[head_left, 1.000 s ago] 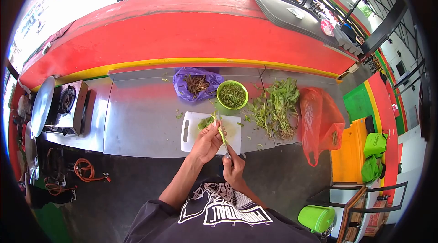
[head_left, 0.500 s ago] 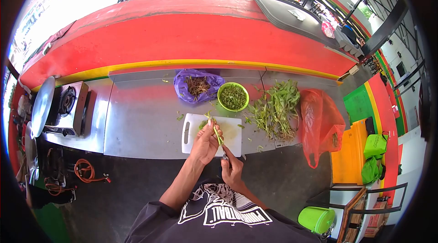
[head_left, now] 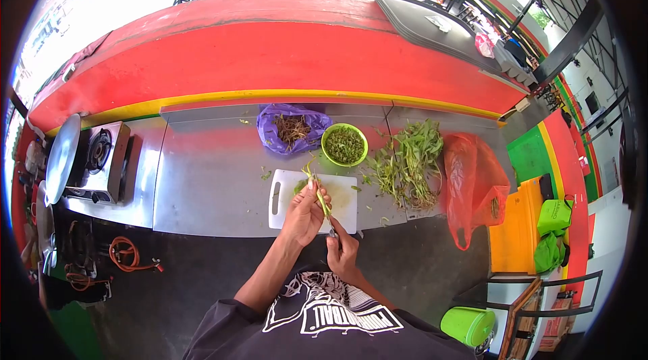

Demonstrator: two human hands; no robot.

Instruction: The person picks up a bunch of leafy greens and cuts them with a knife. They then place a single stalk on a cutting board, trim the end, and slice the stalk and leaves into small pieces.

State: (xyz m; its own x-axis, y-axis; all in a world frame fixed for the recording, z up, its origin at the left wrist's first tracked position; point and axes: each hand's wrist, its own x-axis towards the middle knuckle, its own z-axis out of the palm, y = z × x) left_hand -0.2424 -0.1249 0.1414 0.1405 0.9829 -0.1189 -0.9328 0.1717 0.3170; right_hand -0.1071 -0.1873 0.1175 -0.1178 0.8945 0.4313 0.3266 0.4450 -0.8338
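Observation:
Over the near part of the white cutting board (head_left: 280, 215), my left hand (head_left: 304, 217) pinches a thin green vegetable stem (head_left: 322, 203). My right hand (head_left: 343, 249) is closed around a small knife (head_left: 332, 232) at the stem's lower end; most of the blade is hidden. Some green leaf lies on the board behind my left hand. Beyond the board stands a lime-green bowl (head_left: 364, 150) of chopped greens. To its right, a heap of leafy greens with long stems (head_left: 408, 164) rests on the metal counter.
A purple plastic bag (head_left: 268, 132) holding roots and scraps sits left of the bowl. The red plastic bag (head_left: 472, 188) hangs over the counter's front edge at right. A gas stove (head_left: 101, 157) stands at far left. The red wall (head_left: 270, 56) runs behind the metal counter (head_left: 202, 184).
The stem has shifted slightly in my left hand, and its upper tip stands a little higher. My right hand and the knife have hardly moved.

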